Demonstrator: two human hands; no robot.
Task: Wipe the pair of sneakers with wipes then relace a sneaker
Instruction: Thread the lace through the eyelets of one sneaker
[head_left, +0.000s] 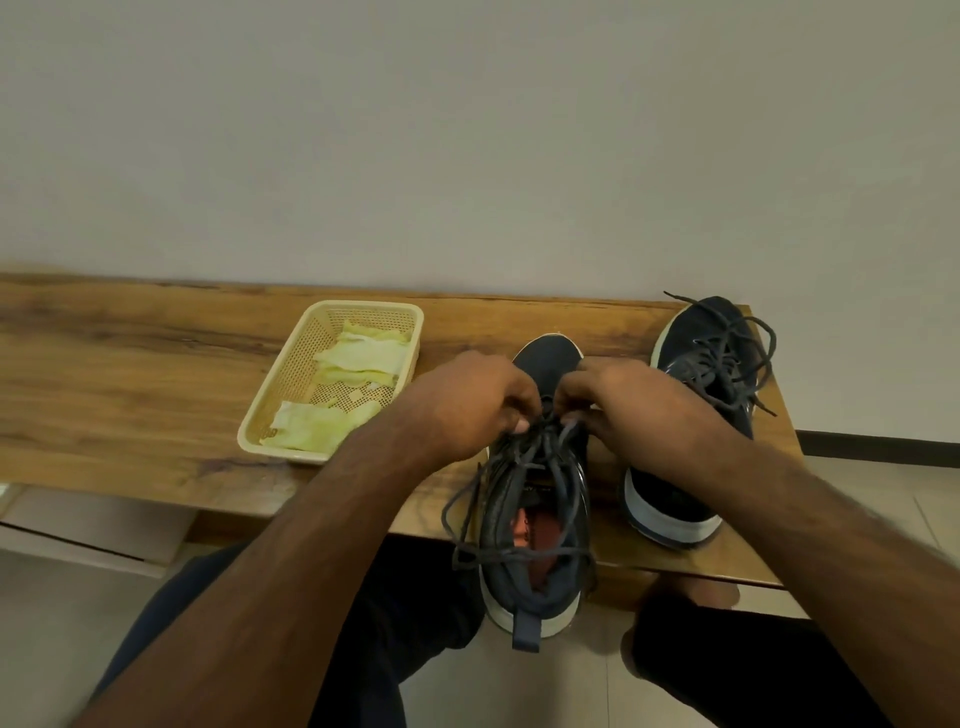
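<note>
Both hands, left hand (467, 402) & right hand (621, 400), pinch the lace (524, 457) over near sneaker (535, 519) at bench (130, 364) edge; fingertips hidden, eyelets blurred. 2nd sneaker (696, 415) right, wipes (358, 358) in basket (275, 395).

Home: wooden bench (130, 364), tiled floor (883, 499)
</note>
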